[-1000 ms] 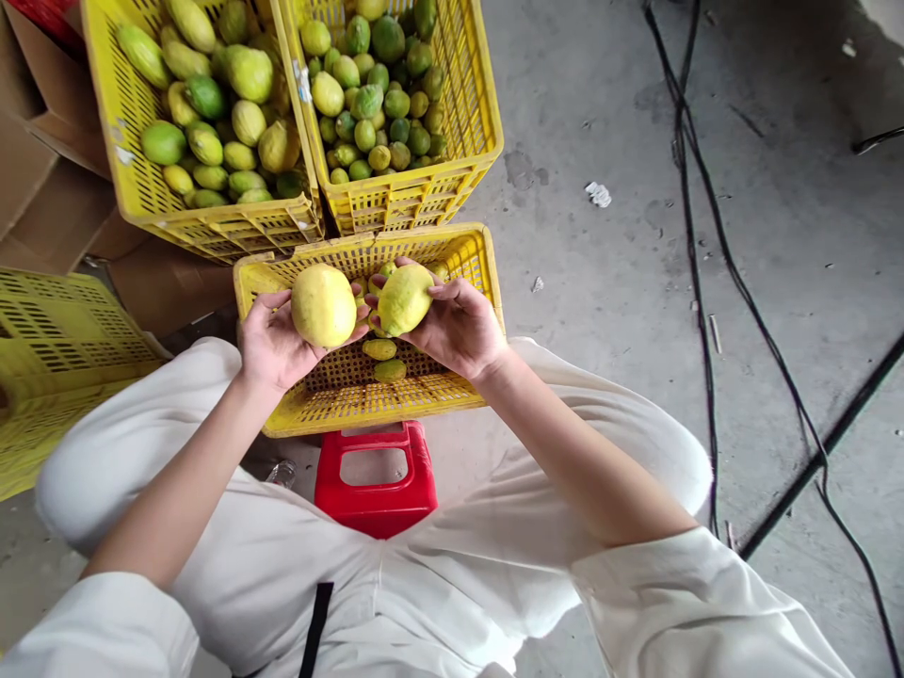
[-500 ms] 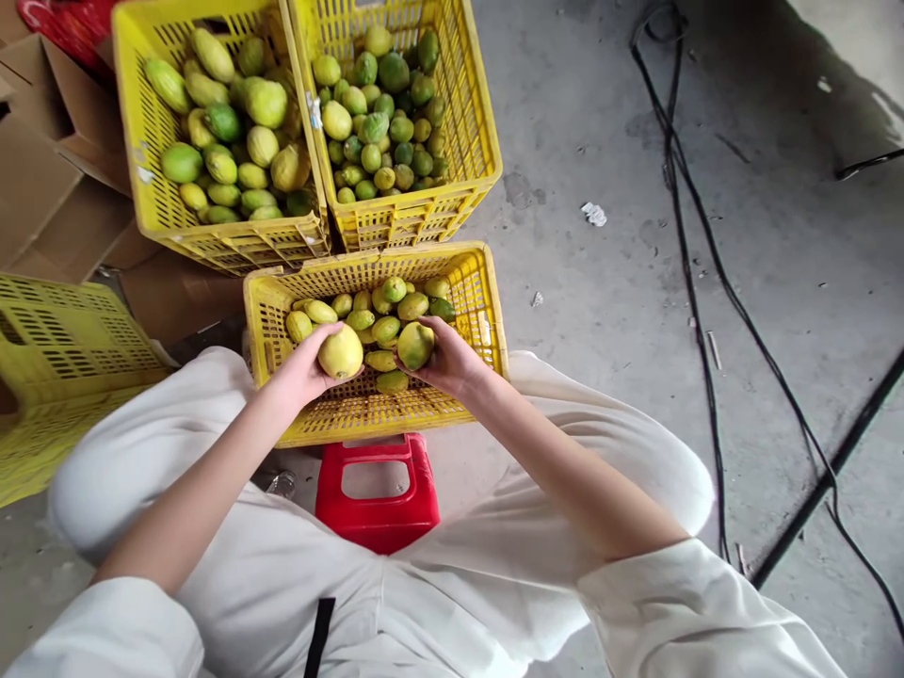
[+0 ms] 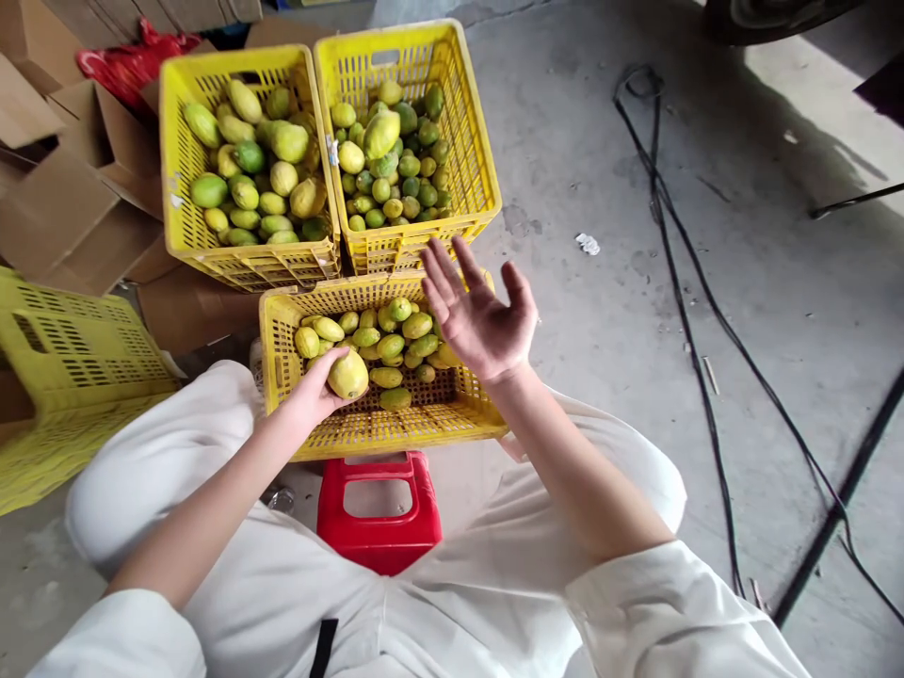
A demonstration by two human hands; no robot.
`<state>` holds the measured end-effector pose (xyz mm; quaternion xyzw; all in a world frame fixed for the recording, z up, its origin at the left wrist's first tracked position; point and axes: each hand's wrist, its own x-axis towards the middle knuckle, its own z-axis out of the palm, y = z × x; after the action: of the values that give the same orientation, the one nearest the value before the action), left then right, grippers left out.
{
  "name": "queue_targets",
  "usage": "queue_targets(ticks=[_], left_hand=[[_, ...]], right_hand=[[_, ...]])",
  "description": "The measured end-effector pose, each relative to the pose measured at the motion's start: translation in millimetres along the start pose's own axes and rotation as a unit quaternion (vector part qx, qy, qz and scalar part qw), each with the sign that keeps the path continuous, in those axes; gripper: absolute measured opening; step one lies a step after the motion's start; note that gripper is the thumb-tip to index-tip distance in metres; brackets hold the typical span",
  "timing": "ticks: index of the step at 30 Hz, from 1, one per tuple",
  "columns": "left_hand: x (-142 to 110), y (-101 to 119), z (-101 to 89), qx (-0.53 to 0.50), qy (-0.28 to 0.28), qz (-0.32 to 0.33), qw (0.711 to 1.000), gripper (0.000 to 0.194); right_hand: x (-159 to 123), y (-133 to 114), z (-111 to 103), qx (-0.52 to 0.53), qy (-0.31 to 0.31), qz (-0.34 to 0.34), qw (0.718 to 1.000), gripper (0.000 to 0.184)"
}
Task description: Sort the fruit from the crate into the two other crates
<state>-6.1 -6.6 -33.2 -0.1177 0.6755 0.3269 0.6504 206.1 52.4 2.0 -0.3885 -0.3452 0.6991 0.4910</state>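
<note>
My left hand (image 3: 321, 384) is closed round a yellow lemon (image 3: 348, 375) above the near yellow crate (image 3: 395, 438). In that crate lie several small yellow-green lemons (image 3: 391, 347). Empty, with palm up and fingers spread, my right hand (image 3: 484, 315) is raised over the crate's right side. Beyond it, a large yellow-green lemon (image 3: 382, 134) appears over the back right crate (image 3: 487, 155); whether it is in the air or touching the fruit below, I cannot tell. Mostly green, smaller lemons (image 3: 410, 167) fill that crate's lower part.
The back left crate (image 3: 169, 169) holds larger yellow and green lemons. Another yellow crate (image 3: 77, 348) stands at the left, by cardboard boxes (image 3: 56, 226) and a red bag (image 3: 134, 66). A red stool (image 3: 378, 556) is between my legs. Black cables (image 3: 696, 254) cross the floor at right.
My right hand has let go of its lemon and moved up and right, opening out. That lemon is now over the back right crate. My left hand keeps its lemon. The view has tilted slightly upward.
</note>
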Motion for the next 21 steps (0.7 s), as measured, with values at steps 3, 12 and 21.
queue_targets(ticks=[3, 12, 21], left_hand=[[1.9, -1.2, 1.4, -0.012, 0.013, 0.002, 1.0, 0.011], [15.4, 7.8, 4.7, -0.078, 0.048, 0.028, 0.995, 0.018], [24.1, 25.7, 14.8, -0.107, 0.055, 0.075, 0.99, 0.025]], right_hand=[[-6.4, 4.5, 0.9, -0.029, -0.027, 0.024, 0.999, 0.06], [-15.1, -4.2, -7.1, 0.017, -0.023, 0.033, 0.999, 0.063], [-25.5, -7.3, -24.0, 0.103, -0.027, 0.041, 0.993, 0.057]])
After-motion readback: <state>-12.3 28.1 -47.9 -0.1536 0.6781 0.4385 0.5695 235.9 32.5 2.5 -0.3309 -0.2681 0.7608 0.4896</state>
